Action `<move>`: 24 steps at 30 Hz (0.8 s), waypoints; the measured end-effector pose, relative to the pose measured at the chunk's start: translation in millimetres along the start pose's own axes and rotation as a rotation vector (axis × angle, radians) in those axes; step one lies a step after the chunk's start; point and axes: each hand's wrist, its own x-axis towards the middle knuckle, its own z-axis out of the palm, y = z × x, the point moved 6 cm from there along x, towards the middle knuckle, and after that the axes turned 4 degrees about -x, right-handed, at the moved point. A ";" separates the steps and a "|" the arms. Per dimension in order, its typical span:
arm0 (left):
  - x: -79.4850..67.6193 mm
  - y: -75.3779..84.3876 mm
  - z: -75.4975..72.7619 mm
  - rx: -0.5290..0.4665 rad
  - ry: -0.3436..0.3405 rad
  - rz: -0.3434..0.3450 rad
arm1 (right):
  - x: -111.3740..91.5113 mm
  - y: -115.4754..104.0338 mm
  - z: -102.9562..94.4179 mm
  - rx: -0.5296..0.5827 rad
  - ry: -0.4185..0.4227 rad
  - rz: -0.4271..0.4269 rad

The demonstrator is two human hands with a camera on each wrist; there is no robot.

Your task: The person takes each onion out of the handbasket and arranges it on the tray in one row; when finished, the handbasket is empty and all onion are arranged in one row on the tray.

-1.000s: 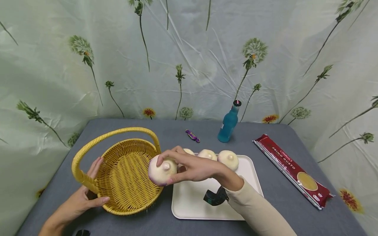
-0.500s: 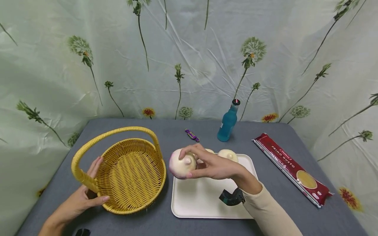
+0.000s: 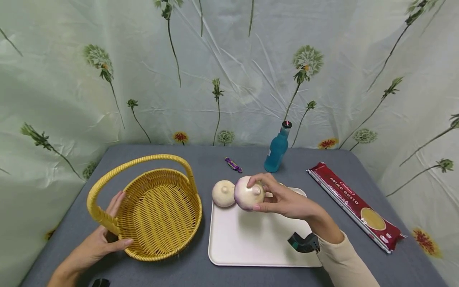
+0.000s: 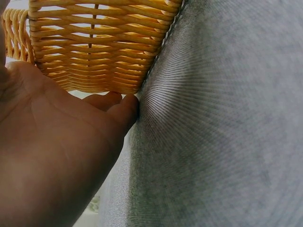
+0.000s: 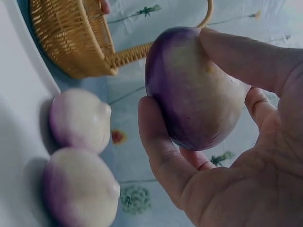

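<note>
My right hand (image 3: 283, 199) holds a white-and-purple turnip (image 3: 248, 194) above the far part of the white tray (image 3: 251, 243), thumb and fingers curled round it. Left of it, another turnip (image 3: 224, 193) sits at the tray's far left corner; a further one is mostly hidden behind my right hand. In the right wrist view, two turnips (image 5: 80, 120) lie side by side beyond the held turnip (image 5: 194, 90). My left hand (image 3: 95, 243) grips the side of the yellow wicker basket (image 3: 161, 219), its thumb at the near rim. Inside, the bare woven bottom shows.
A wrapped purple candy (image 3: 234, 164) lies behind the tray, with a blue bottle (image 3: 277, 149) standing to its right. On the right lies a red spaghetti packet (image 3: 355, 207). The basket's tall handle (image 3: 143, 160) arches over its opening. A floral curtain (image 3: 229, 71) hangs behind the grey table.
My right hand has carried the turnip rightward from beside the basket's rim to above the tray, uncovering the turnip at the tray's left corner. The left hand and basket stay put.
</note>
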 end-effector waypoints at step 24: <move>0.0 -1.0 1.3 -0.031 -0.006 -0.037 | -66.3 43.7 -44.9 -0.013 0.150 0.082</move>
